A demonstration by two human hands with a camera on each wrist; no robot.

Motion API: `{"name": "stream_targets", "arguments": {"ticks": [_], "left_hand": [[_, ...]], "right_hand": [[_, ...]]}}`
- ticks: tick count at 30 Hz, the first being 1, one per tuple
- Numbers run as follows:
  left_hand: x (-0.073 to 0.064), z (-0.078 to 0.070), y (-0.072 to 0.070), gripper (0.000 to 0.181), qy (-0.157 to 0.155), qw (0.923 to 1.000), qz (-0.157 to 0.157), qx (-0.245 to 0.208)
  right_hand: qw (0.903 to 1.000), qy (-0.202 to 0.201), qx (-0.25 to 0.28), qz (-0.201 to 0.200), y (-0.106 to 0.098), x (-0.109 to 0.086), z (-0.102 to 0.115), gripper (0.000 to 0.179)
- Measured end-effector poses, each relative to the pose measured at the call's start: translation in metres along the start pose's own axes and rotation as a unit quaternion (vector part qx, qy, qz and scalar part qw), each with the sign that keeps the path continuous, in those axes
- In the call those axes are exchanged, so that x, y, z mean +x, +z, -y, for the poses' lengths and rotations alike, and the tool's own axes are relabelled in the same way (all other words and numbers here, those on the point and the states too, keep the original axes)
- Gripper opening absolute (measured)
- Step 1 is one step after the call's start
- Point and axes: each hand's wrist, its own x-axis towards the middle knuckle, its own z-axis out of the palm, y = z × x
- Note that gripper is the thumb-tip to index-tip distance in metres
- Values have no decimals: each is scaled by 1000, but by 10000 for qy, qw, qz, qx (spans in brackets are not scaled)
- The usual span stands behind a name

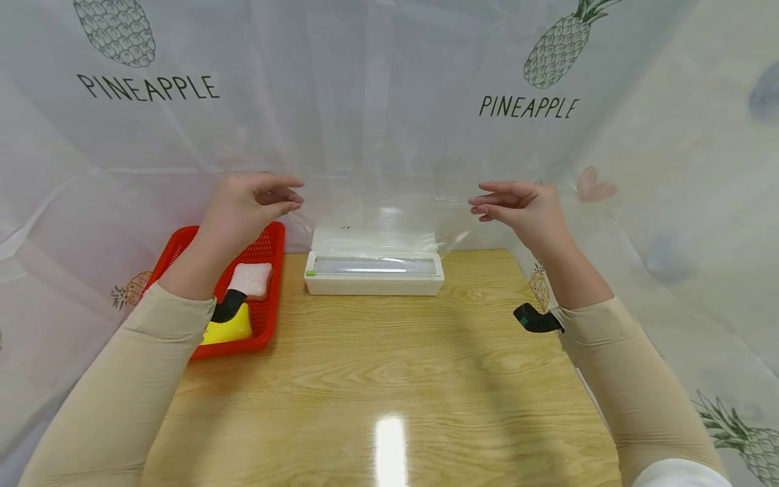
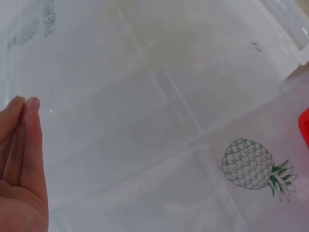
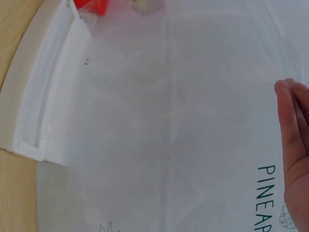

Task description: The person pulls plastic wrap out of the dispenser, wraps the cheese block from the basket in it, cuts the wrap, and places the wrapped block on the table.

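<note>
Nearest the camera, the forearms in beige fabric sleeves reach forward and slant inward, with black curved wrist pieces on the inner sides of the wrists. Beyond them, the left hand and right hand are raised at about equal height, well apart, fingertips facing each other. Each has its thumb and fingertips brought together with almost no gap, pinching a corner of the clear, thin plastic film. The film spans the space between the hands and runs down to the box beyond them.

The step in hand looks like drawing out a length of film. The next move probably calls for level, even tension and a firm pinch, so that the sheet neither sags nor clings to itself before it is cut.

Below and between the hands, on the wood-grain bench, stands a long white dispenser box, lid raised. Below the left hand, partly behind its forearm, sits a red plastic basket. Farthest off hangs a translucent pineapple-printed curtain.
</note>
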Motion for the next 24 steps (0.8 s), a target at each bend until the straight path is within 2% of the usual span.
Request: {"name": "stream_targets", "arguments": {"ticks": [6,8,11,17,20,24], "left_hand": [[-26,-1,1,18,2,9995,-185,239],[-33,-1,1,15,106,9993,-269,252],[-42,0,1,12,359,9979,-429,314],[-58,3,1,14,1059,9869,-687,1006],[-65,4,0,18,1234,9818,-765,1227],[-72,4,-1,22,1432,9784,-806,1254]], "right_hand": [[9967,271,-770,32,1,-25,1,19],[9947,292,-986,79,1,-32,1,16],[9954,259,-900,200,0,-41,0,13],[9986,268,-324,322,-1,-56,-5,9],[9989,261,-288,274,-2,-62,-7,8],[9987,299,-332,258,-4,-67,-9,9]]}}
